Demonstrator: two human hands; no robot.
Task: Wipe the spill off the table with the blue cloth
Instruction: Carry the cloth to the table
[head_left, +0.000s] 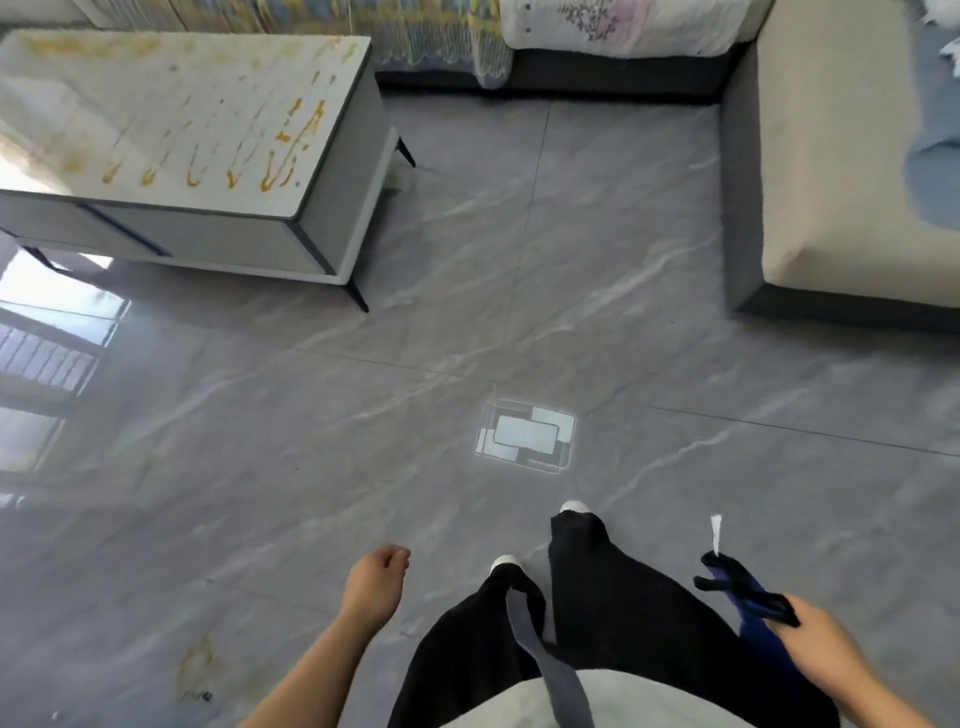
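So the person is standing on a shiny grey marble-look tile floor (363, 415), looking down at their own legs in loose black trousers (597, 613) with white-toed shoes (574, 506) poking out at about 6 o'clock in the view.

The right hand (815, 644), down at roughly 4 o'clock, is closed around a dark blue cloth with black trim (748, 597). The cloth is bunched up and sticks out past the fingers toward the top of the view, with a little white tag (717, 532) at its far end. So the cloth is in the hand, well apart from the mess.

The left hand (376, 577) is at around 7 o'clock, loosely curled into a soft fist, holding nothing as far as I can see, just hanging above the floor.

The low white rectangular worktop with a dark edge and thin black legs (332, 208) sits up at 10 to 11 o'clock. Its top is covered in orange-yellow spill streaks and smears (280, 156), running in rows with the thickest drips near its front edge and right side.

At 2 to 3 o'clock there's a beige cushioned sofa with a grey base (831, 182), with something light blue (935, 171) lying on it at the edge of the view. A bright rectangular reflection of a light (524, 435) sits on the floor right in the middle, just ahead of the shoes. There's also a faint yellowish stain on the floor (197, 665) at about 7 o'clock.
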